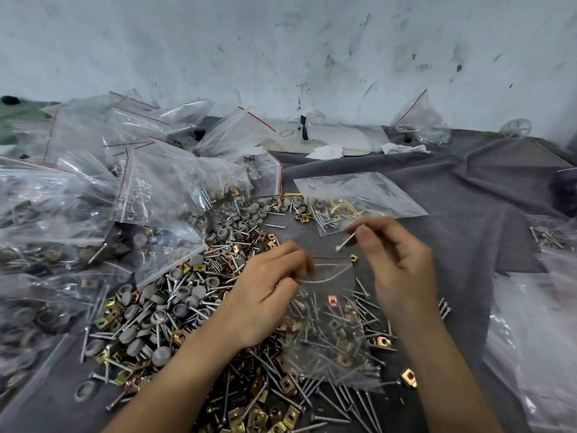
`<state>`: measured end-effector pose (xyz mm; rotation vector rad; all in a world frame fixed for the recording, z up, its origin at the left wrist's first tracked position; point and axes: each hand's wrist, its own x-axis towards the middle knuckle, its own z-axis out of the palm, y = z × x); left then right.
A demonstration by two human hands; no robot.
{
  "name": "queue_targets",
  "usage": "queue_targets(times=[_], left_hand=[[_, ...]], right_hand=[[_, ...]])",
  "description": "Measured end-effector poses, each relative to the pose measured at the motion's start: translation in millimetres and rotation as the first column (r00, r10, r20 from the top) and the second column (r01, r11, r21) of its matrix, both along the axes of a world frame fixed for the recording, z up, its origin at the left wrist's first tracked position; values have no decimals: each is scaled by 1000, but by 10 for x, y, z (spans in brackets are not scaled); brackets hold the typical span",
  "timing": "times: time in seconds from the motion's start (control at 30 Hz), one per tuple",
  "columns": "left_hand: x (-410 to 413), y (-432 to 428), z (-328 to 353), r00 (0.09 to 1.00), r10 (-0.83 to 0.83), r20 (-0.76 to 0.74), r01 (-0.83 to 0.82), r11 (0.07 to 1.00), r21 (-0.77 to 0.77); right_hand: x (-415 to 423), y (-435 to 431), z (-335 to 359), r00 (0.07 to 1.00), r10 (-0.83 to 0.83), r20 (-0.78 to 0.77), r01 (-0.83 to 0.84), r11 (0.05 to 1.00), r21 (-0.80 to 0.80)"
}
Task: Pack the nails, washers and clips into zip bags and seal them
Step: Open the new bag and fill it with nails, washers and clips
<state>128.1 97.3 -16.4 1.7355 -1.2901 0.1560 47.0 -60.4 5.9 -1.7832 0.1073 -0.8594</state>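
A clear zip bag (327,332) with a red strip at its mouth lies over the loose hardware, holding nails and brass clips. My left hand (268,289) pinches the bag's open mouth at its left side. My right hand (396,260) pinches a silver nail (348,240) just above the mouth of the bag. Loose nails (343,404), grey washers (175,307) and brass clips (259,417) are heaped on the grey cloth in front of me and to the left.
Filled zip bags (78,195) are piled at the left. Another bag (352,198) with nails and yellow wire lies behind my hands. More bags (537,332) lie at the right edge. Grey cloth (468,195) covers the table up to a white wall.
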Motion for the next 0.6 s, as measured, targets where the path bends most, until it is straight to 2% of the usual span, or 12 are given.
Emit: queue_targets(times=[0.07, 0.13, 0.2, 0.23, 0.27, 0.33, 0.4, 0.43, 0.6], left_hand=[[-2, 0, -2, 1000, 5, -2, -5, 1000, -11], [8, 3, 3, 999, 33, -3, -33, 999, -33], [18, 4, 9, 998, 64, -10, -64, 996, -69], [20, 6, 12, 997, 78, -19, -80, 993, -93], [20, 6, 15, 995, 93, -29, -96, 988, -118], [17, 8, 24, 991, 124, -51, -131, 978, -161], [15, 14, 30, 988, 140, -64, -149, 971, -189], [16, 16, 32, 987, 143, -68, -154, 968, -198], [20, 26, 29, 984, 145, -104, -165, 962, -217]], right_hand=[[15, 19, -10, 992, 73, -106, -82, 993, -82], [26, 14, -27, 985, 95, -147, -114, 985, -127], [25, -36, -35, 990, 35, -134, -47, 995, -88], [25, -83, -54, 987, -48, -153, 35, 995, -90], [24, -136, -76, 962, -159, -220, 132, 982, -132], [33, -232, -134, 823, -337, -458, 212, 929, -303], [43, -269, -194, 655, -391, -646, 127, 900, -416], [47, -267, -210, 609, -390, -691, 90, 899, -429], [49, -203, -197, 582, -304, -754, -3, 927, -376]])
